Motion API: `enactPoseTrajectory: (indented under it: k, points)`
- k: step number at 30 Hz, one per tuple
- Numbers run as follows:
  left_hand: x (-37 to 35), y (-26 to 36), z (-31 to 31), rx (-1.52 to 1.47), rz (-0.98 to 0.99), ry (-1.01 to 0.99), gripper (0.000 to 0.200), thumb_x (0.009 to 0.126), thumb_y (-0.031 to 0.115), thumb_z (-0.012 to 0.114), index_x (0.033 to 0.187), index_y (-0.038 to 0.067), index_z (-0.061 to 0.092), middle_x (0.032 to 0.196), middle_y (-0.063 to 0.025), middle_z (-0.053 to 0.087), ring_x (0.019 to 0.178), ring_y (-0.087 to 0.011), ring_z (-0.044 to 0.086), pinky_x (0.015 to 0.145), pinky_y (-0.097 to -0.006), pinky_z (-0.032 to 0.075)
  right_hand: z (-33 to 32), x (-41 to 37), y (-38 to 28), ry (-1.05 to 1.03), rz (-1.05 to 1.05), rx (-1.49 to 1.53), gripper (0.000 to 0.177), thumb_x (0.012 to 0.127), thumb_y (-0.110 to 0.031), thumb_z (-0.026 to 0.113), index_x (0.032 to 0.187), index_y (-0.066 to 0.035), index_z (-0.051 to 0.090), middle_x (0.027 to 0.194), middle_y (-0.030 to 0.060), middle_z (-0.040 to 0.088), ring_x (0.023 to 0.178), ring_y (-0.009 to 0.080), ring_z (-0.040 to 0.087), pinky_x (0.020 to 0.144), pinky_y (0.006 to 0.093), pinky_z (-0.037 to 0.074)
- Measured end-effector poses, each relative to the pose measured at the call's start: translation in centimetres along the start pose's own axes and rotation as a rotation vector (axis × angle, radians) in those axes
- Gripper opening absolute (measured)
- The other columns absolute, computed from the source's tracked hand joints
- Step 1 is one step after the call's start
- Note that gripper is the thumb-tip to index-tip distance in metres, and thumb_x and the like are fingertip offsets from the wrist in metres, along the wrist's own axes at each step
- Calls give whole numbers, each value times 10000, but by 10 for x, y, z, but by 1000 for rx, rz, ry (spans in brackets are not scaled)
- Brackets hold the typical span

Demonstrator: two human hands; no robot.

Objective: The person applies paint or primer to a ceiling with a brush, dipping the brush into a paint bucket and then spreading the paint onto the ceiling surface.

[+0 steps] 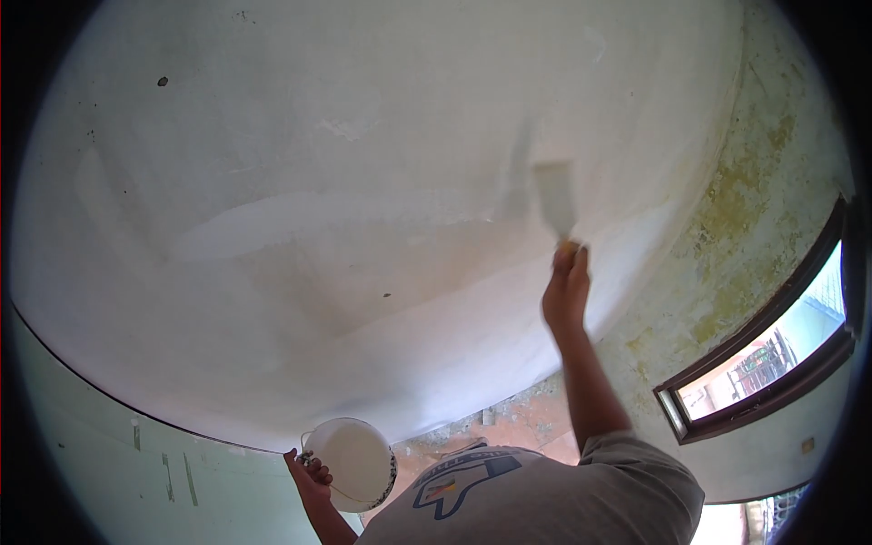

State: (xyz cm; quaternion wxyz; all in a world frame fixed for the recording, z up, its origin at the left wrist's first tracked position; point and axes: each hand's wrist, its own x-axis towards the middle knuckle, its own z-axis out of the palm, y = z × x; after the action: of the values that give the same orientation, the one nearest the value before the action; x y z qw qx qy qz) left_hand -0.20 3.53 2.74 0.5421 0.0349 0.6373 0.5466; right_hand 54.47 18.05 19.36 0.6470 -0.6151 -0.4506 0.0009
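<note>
My right hand [568, 282] is raised and wrapped round the handle of a putty knife [556, 198], whose wide blade points upward and is slightly blurred. The blade is close over the pale plastered wall [300, 145], with its shadow just to the left. A whiter smeared patch [259, 225] lies left of the blade. Low in the view, my left hand [313, 472] grips a white bucket [350, 461] at its left side, near the thin wire handle. The bucket's rim has dark smudges, and its inside looks pale.
At the right, a dark-framed window [763, 363] sits in an adjoining wall with yellowish, peeling stains [736, 209]. A pale green wall [163, 472] is at lower left beyond a dark line. Reddish, debris-strewn floor [536, 418] shows behind my grey shirt.
</note>
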Motion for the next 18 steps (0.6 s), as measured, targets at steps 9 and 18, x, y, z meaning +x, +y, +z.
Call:
enactPoseTrajectory:
  k: [9,18]
  points:
    - [-1,-8,14,-25,-44,-15,426,832,551,606,901,141,511,564,37,375,425,-98,265,434,-276,184,-28,177,-132,-146,-494,-258,216,1059,-204,493,981,-4,517,635,191,553,552,365,549,561,445,453]
    - [0,3,14,-2,-46,14,447,817,574,607,880,141,515,572,35,380,439,-101,274,433,-276,179,-75,103,73,-175,-253,-565,219,1015,-138,485,1125,48,522,729,295,636,722,508,646,614,582,500]
